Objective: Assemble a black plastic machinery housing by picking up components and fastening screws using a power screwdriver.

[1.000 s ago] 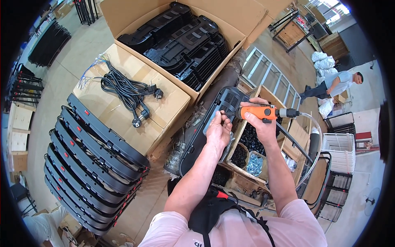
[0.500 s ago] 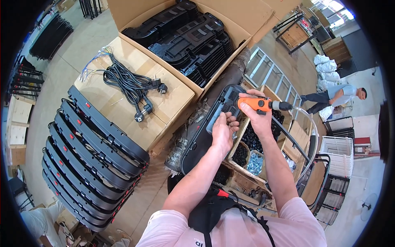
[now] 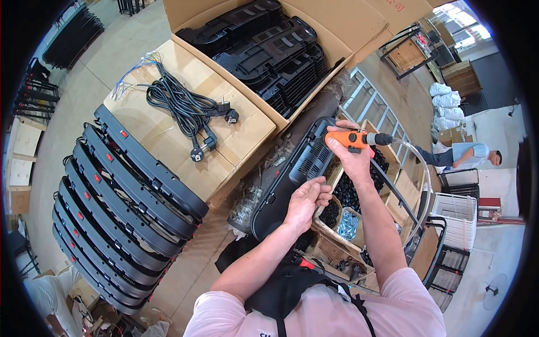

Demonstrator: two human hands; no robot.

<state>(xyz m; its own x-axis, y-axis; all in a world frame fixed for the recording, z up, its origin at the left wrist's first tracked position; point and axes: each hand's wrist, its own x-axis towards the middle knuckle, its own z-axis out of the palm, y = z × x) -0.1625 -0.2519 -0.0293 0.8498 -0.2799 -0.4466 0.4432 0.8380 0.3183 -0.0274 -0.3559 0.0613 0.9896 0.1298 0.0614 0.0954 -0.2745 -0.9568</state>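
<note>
My right hand (image 3: pixel 351 157) grips an orange powered screwdriver (image 3: pixel 352 139) with a black nose and a clear hose trailing off to the right. It is held over the far end of a long black plastic housing (image 3: pixel 289 180) that lies slanted in front of me. My left hand (image 3: pixel 307 199) rests on the near side of that housing, fingers slightly curled and apart, holding nothing I can see. Beside the housing, below my hands, wooden compartments (image 3: pixel 337 219) hold black and silvery small parts.
A row of black curved panels (image 3: pixel 120 208) stands on edge at left. Black power cords (image 3: pixel 185 109) lie on a flat carton. An open carton (image 3: pixel 269 42) of black housings is at the top. Another person (image 3: pixel 466 157) bends at far right near white crates (image 3: pixel 460 219).
My left hand has come down off the housing's upper part toward its near side. My right hand with the screwdriver stays over the far end of the housing.
</note>
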